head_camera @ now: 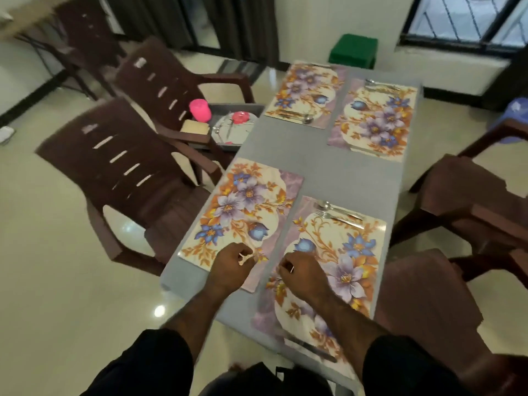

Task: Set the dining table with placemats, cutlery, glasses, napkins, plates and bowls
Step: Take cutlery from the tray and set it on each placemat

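Cutlery is the step in hand, I judge: four flowered placemats lie on the grey table (pixel 343 178), and three carry cutlery, while the near-left placemat (pixel 240 215) is bare. Over its near edge the left hand (pixel 233 265) curls its fingers, with something pale and thin at the fingertips; whether it pinches anything I cannot tell. The right hand (pixel 300 274) hovers beside it over the near-right placemat (pixel 328 270), fingers curled too, its hold unclear. A fork and spoon (pixel 338 212) lie at that mat's far end. Left of the table, a tray (pixel 233 128) on a chair holds plates, more cutlery and a pink cup (pixel 200 110); the next move likely calls for a reach there.
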